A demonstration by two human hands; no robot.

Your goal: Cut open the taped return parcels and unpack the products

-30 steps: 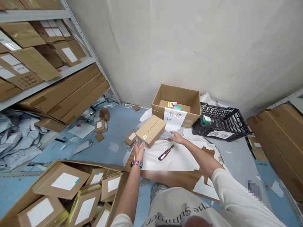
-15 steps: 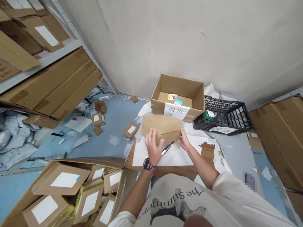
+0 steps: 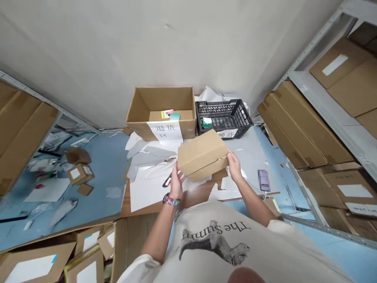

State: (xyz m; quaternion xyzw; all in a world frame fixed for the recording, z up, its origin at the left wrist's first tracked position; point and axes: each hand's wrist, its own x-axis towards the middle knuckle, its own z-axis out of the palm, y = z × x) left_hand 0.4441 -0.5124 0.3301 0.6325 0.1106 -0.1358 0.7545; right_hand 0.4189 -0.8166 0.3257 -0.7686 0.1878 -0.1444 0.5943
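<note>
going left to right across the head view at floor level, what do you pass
small labelled box on the blue floor → left hand → held cardboard box → right hand → long flat cartons under the right shelf.

Grey wall (image 3: 188, 43), blue floor (image 3: 97, 157), metal shelving (image 3: 321, 98)

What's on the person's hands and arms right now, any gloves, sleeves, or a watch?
No gloves: left hand and right hand are bare. A multicoloured patterned wristband watch circles the left wrist. Short white T-shirt sleeves end near the elbows; forearms uncovered.
</note>
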